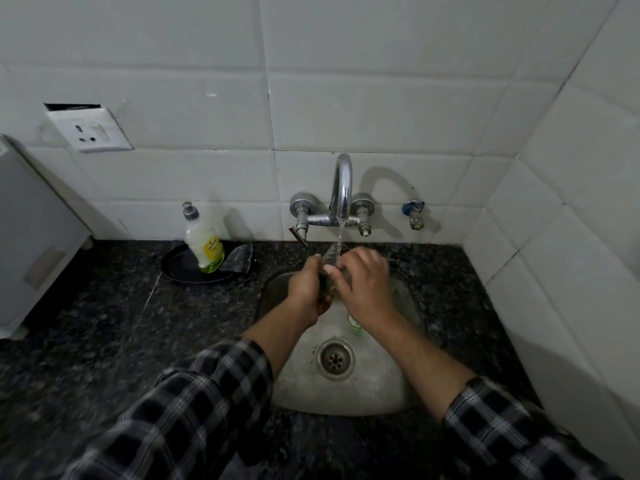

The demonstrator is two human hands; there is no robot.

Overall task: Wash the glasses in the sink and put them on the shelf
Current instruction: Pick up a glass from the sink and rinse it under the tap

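Note:
A clear glass is held tilted under the running tap, over the steel sink. My left hand grips its lower part, together with something dark, perhaps a scrubber. My right hand curls round the glass from the right, thumb on its side. Water falls onto the glass rim. Most of the glass is hidden by my hands. A green-tinted object, possibly another glass, lies in the basin below my right wrist.
A dish soap bottle and a dark scrub pad sit on a black plate left of the sink. Dark granite counter surrounds the basin. A white appliance stands at far left. Tiled walls close the back and right.

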